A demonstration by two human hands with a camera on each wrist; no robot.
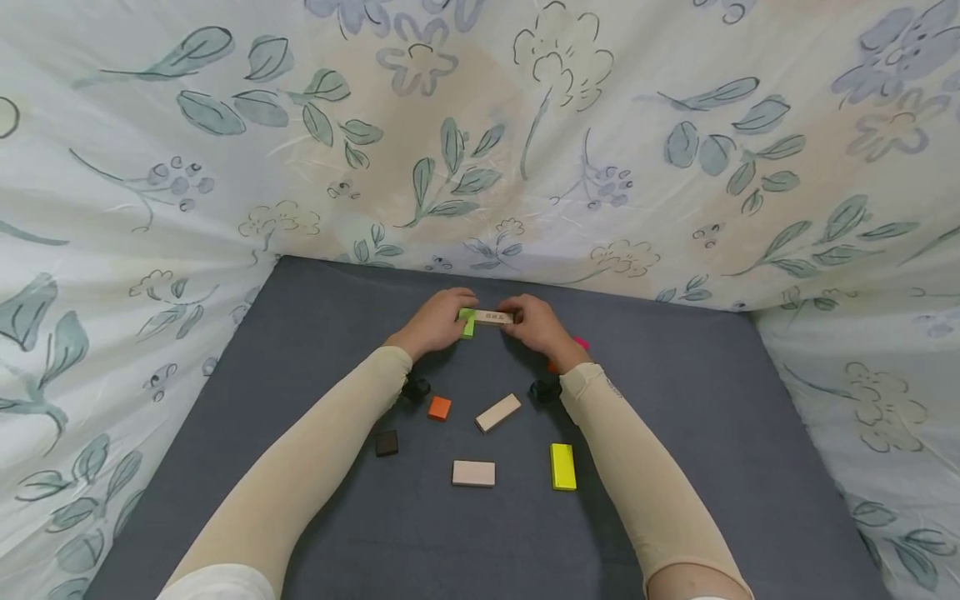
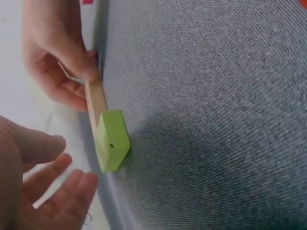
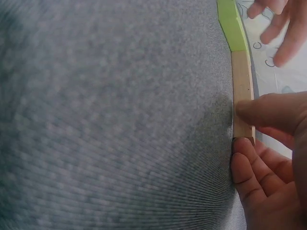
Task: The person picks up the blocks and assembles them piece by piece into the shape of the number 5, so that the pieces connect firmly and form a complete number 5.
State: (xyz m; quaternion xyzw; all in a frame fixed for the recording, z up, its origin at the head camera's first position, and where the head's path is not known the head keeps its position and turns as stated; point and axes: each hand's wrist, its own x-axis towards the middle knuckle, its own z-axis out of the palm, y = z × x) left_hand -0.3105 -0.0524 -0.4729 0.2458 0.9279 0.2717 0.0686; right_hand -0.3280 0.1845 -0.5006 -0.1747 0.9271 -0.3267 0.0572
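A light-wood block with small printed marks lies on the dark cloth at the far side, end to end with a green block. My right hand pinches the wooden block's right end; in the right wrist view, the thumb rests on its side and the fingers curl at its end. On the other side, my left hand is beside the green block. The left wrist view shows its fingers loosely bent and apart from the green block, holding nothing.
Nearer on the cloth lie an orange block, a dark brown block, a tilted wooden block, a pale block and a yellow block. A pink piece shows partly behind the right wrist. Floral fabric walls the back and sides.
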